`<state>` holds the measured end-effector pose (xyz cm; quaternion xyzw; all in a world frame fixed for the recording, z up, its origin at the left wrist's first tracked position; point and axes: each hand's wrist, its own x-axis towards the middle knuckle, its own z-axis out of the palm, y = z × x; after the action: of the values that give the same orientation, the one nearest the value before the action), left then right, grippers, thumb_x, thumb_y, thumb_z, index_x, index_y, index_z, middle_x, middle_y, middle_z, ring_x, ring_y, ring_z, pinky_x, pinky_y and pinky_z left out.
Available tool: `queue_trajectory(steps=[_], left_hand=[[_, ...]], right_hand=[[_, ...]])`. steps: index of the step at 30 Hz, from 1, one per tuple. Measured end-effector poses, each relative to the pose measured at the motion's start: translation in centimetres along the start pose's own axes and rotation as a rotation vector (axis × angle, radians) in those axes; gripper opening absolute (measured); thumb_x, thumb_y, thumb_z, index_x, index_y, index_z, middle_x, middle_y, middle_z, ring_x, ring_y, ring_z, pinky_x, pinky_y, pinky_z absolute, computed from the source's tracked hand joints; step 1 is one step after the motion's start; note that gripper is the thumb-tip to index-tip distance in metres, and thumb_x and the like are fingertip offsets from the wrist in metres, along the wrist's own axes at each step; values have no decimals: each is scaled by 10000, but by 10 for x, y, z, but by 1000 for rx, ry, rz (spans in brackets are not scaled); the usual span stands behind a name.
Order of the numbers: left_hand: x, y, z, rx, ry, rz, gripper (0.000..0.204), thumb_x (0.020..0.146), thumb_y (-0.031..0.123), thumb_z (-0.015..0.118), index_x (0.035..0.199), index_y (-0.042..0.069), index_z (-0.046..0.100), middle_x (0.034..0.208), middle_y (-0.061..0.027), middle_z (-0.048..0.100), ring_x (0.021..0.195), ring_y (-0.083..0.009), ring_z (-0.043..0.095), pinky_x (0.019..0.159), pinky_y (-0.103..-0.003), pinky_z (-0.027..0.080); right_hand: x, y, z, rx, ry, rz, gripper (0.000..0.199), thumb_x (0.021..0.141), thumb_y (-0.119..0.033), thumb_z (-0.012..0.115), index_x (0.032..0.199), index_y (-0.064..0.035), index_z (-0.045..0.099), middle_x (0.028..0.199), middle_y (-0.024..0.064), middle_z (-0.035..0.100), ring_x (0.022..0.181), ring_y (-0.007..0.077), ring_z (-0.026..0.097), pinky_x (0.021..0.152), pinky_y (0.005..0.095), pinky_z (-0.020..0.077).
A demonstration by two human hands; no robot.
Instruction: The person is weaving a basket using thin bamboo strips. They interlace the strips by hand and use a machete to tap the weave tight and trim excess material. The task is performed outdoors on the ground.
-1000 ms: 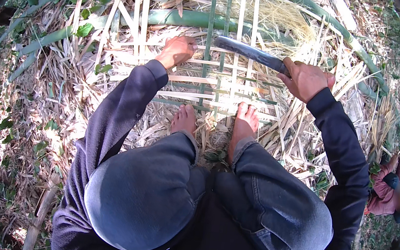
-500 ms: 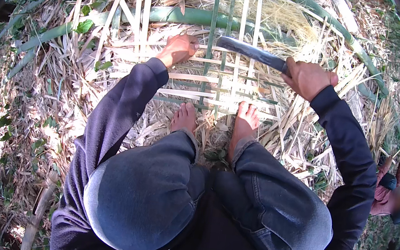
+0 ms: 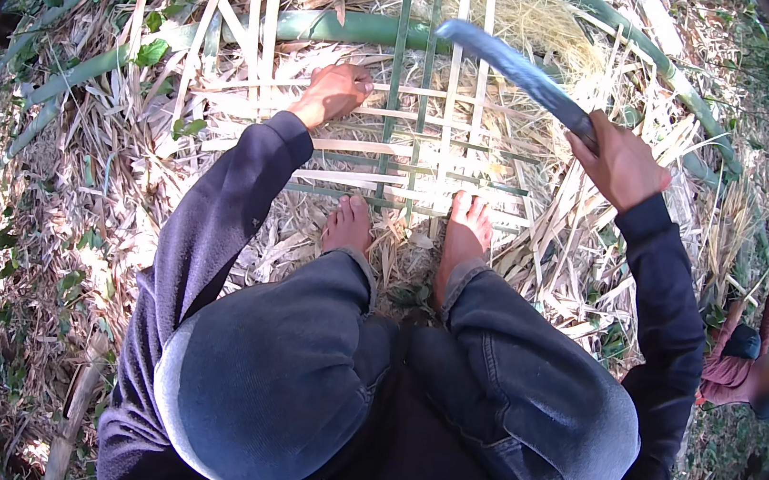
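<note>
The woven bamboo mat [image 3: 413, 162] lies under my bare feet, its long strips running twelve to six. My right hand [image 3: 619, 163] grips a long blade [image 3: 511, 68] (pointing toward ten o'clock), while my left hand [image 3: 330, 94], the nearer one, presses curled onto the mat's nine o'clock edge.

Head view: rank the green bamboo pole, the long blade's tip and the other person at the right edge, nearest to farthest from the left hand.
From the left hand:
1. Green bamboo pole, lying just beyond the knuckles.
2. Long blade's tip, up and to the right, over the woven strips.
3. Other person, far right edge, lower down.
</note>
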<state>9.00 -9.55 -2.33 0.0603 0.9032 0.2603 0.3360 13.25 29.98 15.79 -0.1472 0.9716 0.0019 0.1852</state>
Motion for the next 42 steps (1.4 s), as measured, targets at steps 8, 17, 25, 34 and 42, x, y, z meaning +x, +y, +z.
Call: queue_trajectory(steps=[8,17,25,34,42], left_hand=[[5,0,2,3,-14,-5,306,908,358,589,1080,157,743,1004,-119,741,1004,-329,672,959,-453,444],[7,-1,0,18,3,-7,296,889,364,595,1056,177,751,949,-126,741,950,-338,681,924,-450,465],[6,3,-1,14,-14,-22,281,882,350,599,1058,194,753,949,-134,737,966,-347,674,964,-466,436],[4,8,-1,11,34,-1,280,875,326,596,1049,168,748,969,-143,735,977,-362,668,942,-527,436],[0,3,6,3,164,80,228,868,272,595,977,140,746,891,-153,724,873,-383,684,819,-464,516]], right_hand=[[-24,20,16,-97,-78,130,344,924,-397,631,1033,-75,579,782,165,690,704,365,683,644,496,527],[-9,10,17,-58,-129,60,342,915,-380,636,1048,-70,576,766,166,682,720,363,683,663,493,535],[-9,12,22,-63,-168,81,385,918,-399,630,1103,-67,567,788,171,688,735,364,687,676,495,536],[-9,17,36,5,-134,121,374,916,-394,637,1089,-70,566,782,176,688,747,365,690,675,509,534],[-29,22,25,29,-23,176,341,931,-391,626,1015,-65,574,746,184,676,669,384,671,629,498,524]])
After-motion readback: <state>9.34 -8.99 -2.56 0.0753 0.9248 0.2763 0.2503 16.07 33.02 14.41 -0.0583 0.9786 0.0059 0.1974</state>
